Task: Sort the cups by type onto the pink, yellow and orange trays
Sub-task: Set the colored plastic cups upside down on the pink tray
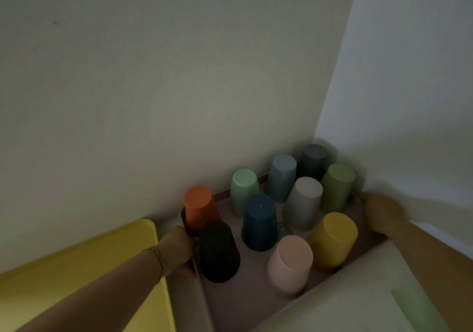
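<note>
**Position.** Ten cups stand upside down and close-packed on the pink tray (230, 303), which lies in the corner against the wall. The yellow tray (76, 275) lies just beside it on the left. No orange tray is in view.

**Hands.** The left hand (179, 251) grips the pink tray's left rim, fingers curled over the edge beside the black cup (218, 252) and the orange cup (198, 208). The right hand (381, 211) is at the far right rim near the olive cup (336, 187). It is blurred, so I cannot tell its grip. Whether the tray rests on the surface (345, 293) or is lifted cannot be determined.

**Risks.**
- An uneven lift or a jerk would likely tip these tall cups.
- The cups stand so close that one topple would probably carry its neighbours.
- The left knuckles could knock the black cup.
- Dim light may cause a cup to be sorted wrongly.
</note>
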